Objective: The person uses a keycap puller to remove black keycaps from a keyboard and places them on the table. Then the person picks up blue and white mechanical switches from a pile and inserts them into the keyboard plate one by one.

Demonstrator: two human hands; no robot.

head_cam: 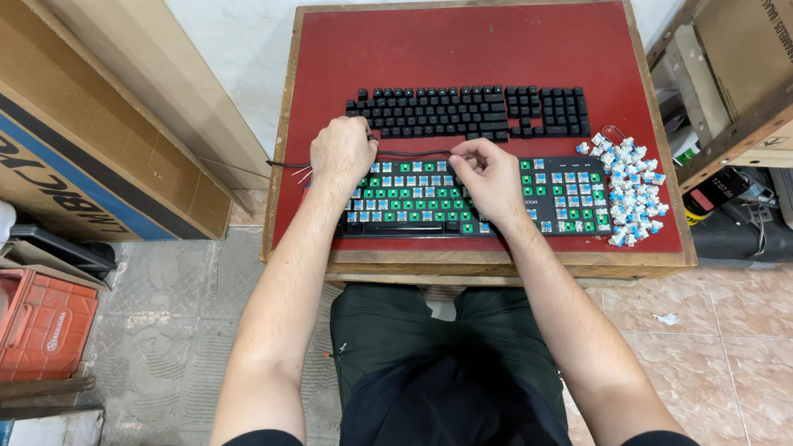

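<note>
Left hand (342, 149) fisted over stripped keyboard (569, 194) corner; right hand (488, 173) fingers pinched on a switch there, grip contents unclear. Loose switches (630, 189) piled just right.

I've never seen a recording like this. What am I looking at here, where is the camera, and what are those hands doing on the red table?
No machine here: a seated person works with two bare hands. The single picture comes from a camera worn on their head, looking down past their arms and lap. On the small red table lie two keyboards: a black one with all its caps on at the far side, and a nearer one stripped of caps, showing blue switches and a green board. A pile of loose switches sits to its right. The left hand rests at the stripped keyboard's top left corner, by a thin cable. The right hand lies on its middle, fingers pinched; what they pinch is too small to tell.
</note>
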